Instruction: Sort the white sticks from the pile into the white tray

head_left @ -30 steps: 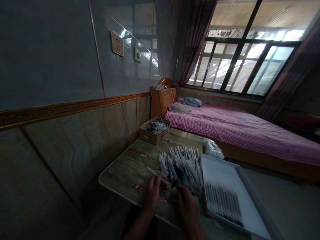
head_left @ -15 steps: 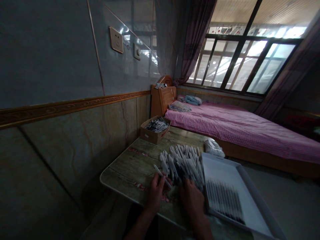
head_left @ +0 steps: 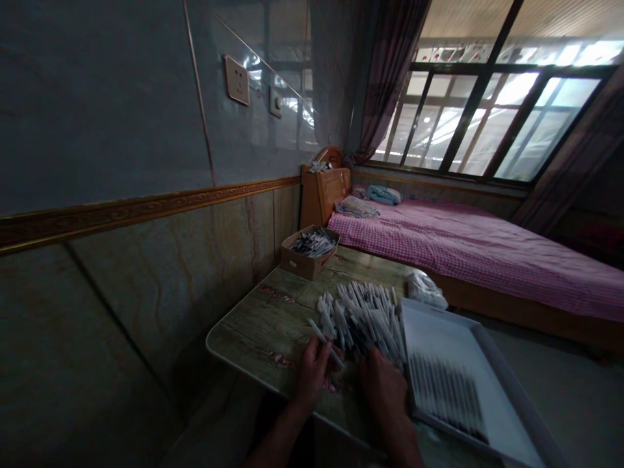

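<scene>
My left hand point(head_left: 312, 372) is closed around a slim white pen point(head_left: 325, 339), which slants up and to the left from the fingers. At the near edge of a heap of white pens point(head_left: 368, 312), my right hand point(head_left: 383, 380) has its fingers bent and pressed together. Whatever those fingers grip is hidden behind the knuckles. Beside the right hand lies a shallow white tray point(head_left: 433, 325), where a row of pens with dark ends point(head_left: 446, 393) rests side by side.
A cardboard box point(head_left: 305, 263) full of dark and white slim pieces stands at the table's back left, near the wall. A clear plastic bag point(head_left: 425, 289) lies behind the tray. Beyond the wood-patterned table point(head_left: 248, 331) is a bed point(head_left: 463, 240) with a pink checked cover.
The whole scene has shifted slightly to the right in view as the camera turned. Both hands keep nearly the same pose, and the pen stays in my left hand.
</scene>
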The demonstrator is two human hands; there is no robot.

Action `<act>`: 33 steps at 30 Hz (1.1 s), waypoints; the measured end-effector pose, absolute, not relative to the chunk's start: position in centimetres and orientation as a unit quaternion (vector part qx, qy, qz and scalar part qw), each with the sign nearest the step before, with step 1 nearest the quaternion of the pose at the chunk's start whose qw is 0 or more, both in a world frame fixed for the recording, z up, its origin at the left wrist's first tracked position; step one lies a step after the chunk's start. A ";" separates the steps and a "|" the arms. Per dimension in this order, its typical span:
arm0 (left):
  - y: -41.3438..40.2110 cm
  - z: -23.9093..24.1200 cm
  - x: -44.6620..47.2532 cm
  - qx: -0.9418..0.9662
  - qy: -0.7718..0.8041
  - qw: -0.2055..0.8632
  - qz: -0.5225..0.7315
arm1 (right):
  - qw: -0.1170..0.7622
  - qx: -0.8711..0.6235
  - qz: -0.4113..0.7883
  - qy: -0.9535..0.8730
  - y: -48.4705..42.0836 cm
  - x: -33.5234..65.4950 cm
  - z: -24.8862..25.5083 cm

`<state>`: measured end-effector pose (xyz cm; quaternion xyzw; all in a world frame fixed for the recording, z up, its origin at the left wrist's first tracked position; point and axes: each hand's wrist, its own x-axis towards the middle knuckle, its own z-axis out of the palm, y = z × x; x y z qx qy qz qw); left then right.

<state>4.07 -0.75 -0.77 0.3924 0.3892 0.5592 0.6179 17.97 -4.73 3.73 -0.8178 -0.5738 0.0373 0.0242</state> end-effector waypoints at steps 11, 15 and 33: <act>-1.0 -0.4 4.1 0.384 0.406 0.620 0.551 | 0.043 -0.813 0.031 -0.580 -4.4 17.8 3.9; -1.1 -0.5 4.1 0.385 0.407 0.630 0.539 | 0.046 -0.817 0.026 -0.574 -4.1 17.7 3.9; -0.3 -0.7 4.0 0.264 0.400 0.637 0.604 | 0.248 -0.756 0.152 -0.586 -6.4 19.2 1.9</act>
